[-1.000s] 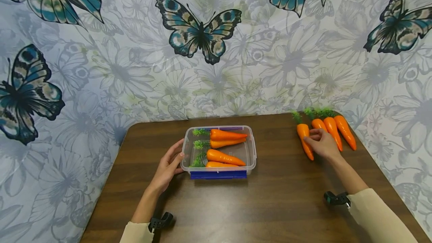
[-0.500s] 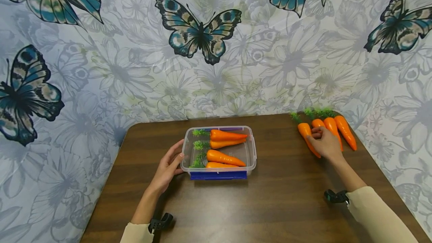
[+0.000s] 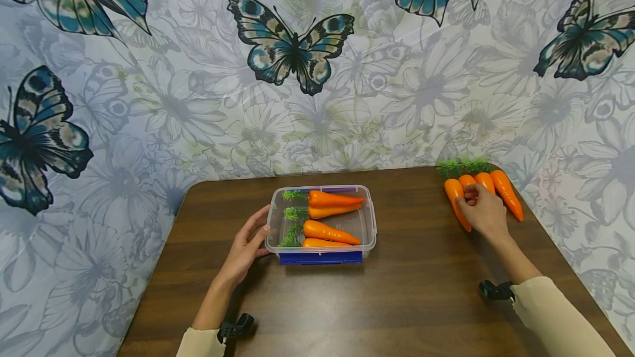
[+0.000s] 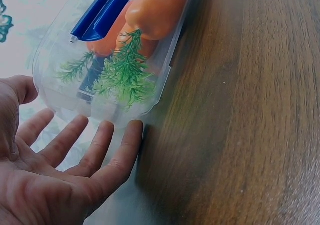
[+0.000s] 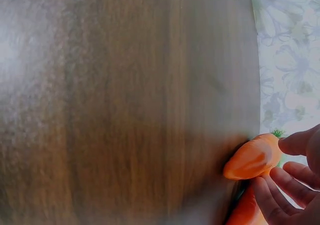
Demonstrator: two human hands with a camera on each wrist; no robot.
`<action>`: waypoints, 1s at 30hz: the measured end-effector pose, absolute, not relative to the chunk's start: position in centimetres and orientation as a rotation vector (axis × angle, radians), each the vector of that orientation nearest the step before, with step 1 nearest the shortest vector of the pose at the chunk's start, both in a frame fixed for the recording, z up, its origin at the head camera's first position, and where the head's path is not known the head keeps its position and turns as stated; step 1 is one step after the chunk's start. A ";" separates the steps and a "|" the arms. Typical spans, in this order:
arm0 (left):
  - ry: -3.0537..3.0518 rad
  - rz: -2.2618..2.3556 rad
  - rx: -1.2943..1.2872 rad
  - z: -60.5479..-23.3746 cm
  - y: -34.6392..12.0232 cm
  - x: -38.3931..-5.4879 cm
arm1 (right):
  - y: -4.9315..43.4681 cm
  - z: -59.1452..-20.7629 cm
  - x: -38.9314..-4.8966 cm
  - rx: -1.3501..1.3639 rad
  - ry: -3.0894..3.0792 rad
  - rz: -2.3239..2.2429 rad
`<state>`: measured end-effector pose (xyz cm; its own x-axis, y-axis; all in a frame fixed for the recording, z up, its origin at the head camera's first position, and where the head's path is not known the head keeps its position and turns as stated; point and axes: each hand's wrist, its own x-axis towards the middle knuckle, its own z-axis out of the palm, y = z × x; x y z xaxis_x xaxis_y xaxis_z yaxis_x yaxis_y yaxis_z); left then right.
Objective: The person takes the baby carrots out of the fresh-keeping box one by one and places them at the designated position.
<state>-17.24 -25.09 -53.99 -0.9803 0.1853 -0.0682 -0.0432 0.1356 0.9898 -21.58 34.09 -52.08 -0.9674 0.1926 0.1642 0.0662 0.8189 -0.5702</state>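
Note:
A clear plastic food container (image 3: 322, 249) with a blue clip sits on the table, holding several glossy orange carrots (image 3: 331, 231) with green leafy tops. My left hand (image 3: 249, 238) rests at its left end; in the left wrist view the spread fingertips meet the clear wall and the thumb is up by the rim. Far to the right, my right hand (image 3: 485, 214) pinches one carrot (image 3: 453, 191) between thumb and fingers, its tip toward me. In the right wrist view that carrot (image 5: 252, 160) shows with the thumb on one side and fingers on the other.
Close beside the pinched carrot, more carrots (image 3: 507, 194) lie in a row at the back right corner of the brown wooden table (image 3: 397, 302). A butterfly-patterned cloth (image 3: 317, 131) hangs behind the table. Black straps (image 3: 496, 290) circle both wrists.
My right hand has slid the carrot a little to the right, up against the row, and its leafy top now merges with the others. The left hand and container stay put.

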 end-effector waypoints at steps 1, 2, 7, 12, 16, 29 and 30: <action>2.230 1.951 0.144 -54.0 -25.1 -17.2 | 34.1 -52.0 -21.6 -0.200 -2.788 0.864; 2.231 1.950 0.145 -53.9 -25.1 -17.2 | 34.1 -52.0 -21.6 -0.200 -2.787 0.865; 2.232 1.948 0.143 -53.7 -25.0 -17.2 | 34.0 -51.9 -21.6 -0.185 -2.775 0.867; 2.250 1.956 0.151 -53.5 -25.0 -17.1 | 33.7 -51.5 -21.5 -0.167 -2.761 0.866; 2.290 1.962 0.182 -53.5 -24.9 -17.1 | 33.0 -50.7 -21.4 -0.135 -2.757 0.873; 2.332 1.964 0.207 -53.5 -24.9 -17.4 | 28.1 -48.8 -21.7 0.177 -2.769 0.864; 2.335 1.962 0.204 -53.5 -24.9 -17.4 | 27.5 -48.5 -21.8 0.202 -2.782 0.872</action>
<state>-17.43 -24.86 -53.45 -0.9874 0.1566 0.0207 0.0473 0.1684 0.9846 -21.80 27.54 -48.50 -0.9666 -0.0648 0.2480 -0.1948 0.8145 -0.5465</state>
